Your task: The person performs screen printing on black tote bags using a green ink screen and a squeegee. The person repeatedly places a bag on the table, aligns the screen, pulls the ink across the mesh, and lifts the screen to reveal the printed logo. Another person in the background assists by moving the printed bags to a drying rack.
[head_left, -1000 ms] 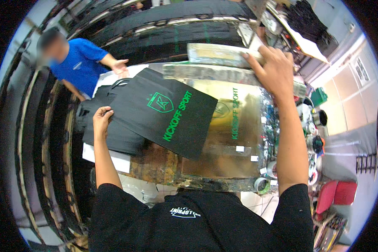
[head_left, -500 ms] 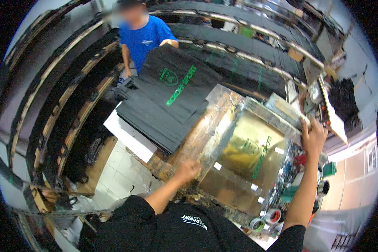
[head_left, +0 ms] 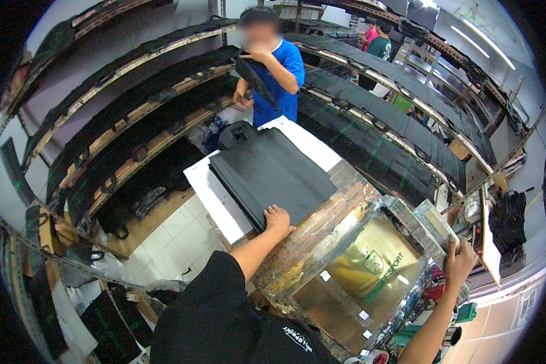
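Note:
My left hand (head_left: 277, 222) lies on the near edge of a stack of flat black bags (head_left: 273, 173), fingers slightly apart on the top one, thumb out to the side. That top bag shows no print. My right hand (head_left: 460, 261) is closed round the near end of a long grey bar (head_left: 435, 223) like a squeegee, at the right side of a printing screen (head_left: 370, 264). Green lettering and a shield emblem show through the screen's yellowish mesh. Across the stack, a co-worker in blue (head_left: 288, 67) holds a folded black bag (head_left: 258, 84).
A white board (head_left: 227, 215) lies under the stack, on a paint-stained wooden table (head_left: 309, 242). Racks with black bags (head_left: 145, 115) stand at the left and behind. Tape rolls (head_left: 376, 357) and a green container (head_left: 467, 312) sit by the screen's right. Other people (head_left: 379, 45) stand far back.
The co-worker has lifted the printed bag off the stack and away. My left hand has moved from beside the screen onto the stack. My right hand stays on the grey bar; the view has shifted.

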`<act>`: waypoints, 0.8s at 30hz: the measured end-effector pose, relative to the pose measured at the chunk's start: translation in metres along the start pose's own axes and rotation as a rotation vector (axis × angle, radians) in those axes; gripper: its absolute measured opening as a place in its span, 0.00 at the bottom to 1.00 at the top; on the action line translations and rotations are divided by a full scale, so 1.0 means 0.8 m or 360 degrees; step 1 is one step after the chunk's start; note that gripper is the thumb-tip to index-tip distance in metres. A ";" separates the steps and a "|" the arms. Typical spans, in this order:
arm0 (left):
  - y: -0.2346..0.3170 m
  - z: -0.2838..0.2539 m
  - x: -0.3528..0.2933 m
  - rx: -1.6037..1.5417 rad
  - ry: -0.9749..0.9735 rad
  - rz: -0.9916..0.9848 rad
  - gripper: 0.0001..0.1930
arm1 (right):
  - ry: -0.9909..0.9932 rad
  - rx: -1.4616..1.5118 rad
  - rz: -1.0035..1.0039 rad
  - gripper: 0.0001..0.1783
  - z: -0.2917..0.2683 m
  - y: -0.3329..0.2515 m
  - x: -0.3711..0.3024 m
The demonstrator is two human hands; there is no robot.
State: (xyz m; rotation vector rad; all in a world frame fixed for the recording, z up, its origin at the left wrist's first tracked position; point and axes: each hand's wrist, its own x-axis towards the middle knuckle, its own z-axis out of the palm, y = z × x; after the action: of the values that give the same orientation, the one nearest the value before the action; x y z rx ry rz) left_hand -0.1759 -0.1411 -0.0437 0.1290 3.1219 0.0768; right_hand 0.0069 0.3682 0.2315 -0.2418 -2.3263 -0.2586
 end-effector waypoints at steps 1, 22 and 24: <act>-0.013 0.016 -0.001 0.0050 0.0012 -0.0050 0.50 | -0.0149 0.0007 0.0057 0.23 -0.001 -0.008 0.005; -0.020 -0.014 0.013 -0.0553 -0.0174 0.0008 0.31 | -0.0275 0.0051 0.0243 0.25 -0.025 -0.024 0.004; -0.029 -0.020 0.013 -0.0674 0.0098 0.0145 0.17 | -0.0465 0.0069 0.0319 0.24 -0.038 -0.040 0.014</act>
State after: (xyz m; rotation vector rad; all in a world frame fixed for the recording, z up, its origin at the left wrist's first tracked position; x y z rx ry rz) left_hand -0.1887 -0.1639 -0.0292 0.2629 3.0713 0.7463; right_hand 0.0121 0.3307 0.2565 -0.5178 -2.5681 -0.0758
